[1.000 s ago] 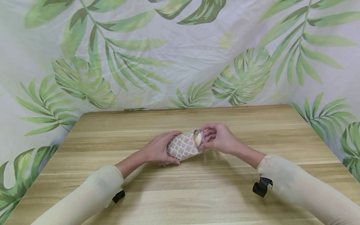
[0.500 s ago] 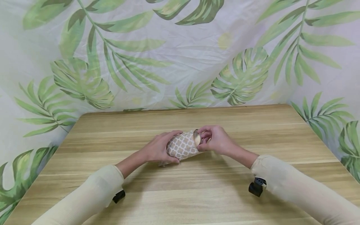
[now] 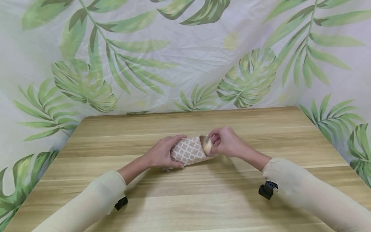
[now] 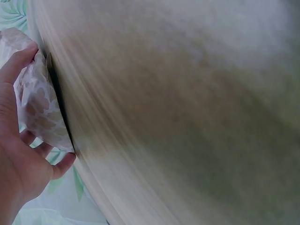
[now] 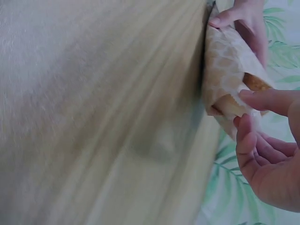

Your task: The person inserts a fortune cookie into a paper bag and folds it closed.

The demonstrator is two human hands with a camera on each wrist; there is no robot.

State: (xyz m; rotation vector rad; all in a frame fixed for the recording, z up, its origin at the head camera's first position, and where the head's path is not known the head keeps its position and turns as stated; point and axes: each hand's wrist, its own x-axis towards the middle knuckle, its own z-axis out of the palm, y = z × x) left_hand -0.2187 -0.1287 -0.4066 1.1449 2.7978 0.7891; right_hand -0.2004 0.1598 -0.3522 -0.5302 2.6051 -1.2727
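Observation:
A paper bag [image 3: 188, 150] with a tan-and-white lattice print lies on its side on the table, its mouth facing right. My left hand [image 3: 165, 153] grips its closed end, thumb on the near side and fingers on the far side. In the left wrist view the crinkled bag [image 4: 42, 110] sits between that thumb and the fingers. At the mouth, my right hand [image 3: 227, 141] pinches a pale yellowish item [image 3: 207, 146] that sits partly inside. The right wrist view has the pale item [image 5: 229, 106] by the thumb and fingertips; its kind cannot be told.
The wooden tabletop [image 3: 185, 206] extends around both hands, its back edge against a leaf-printed cloth [image 3: 191, 58]. Black wrist cameras hang below the left sleeve [image 3: 98, 190] and the right sleeve [image 3: 301, 183].
My right hand moved in toward the bag's mouth, then back out to the right. More of the pale item shows in the mouth. The left hand has kept its grip.

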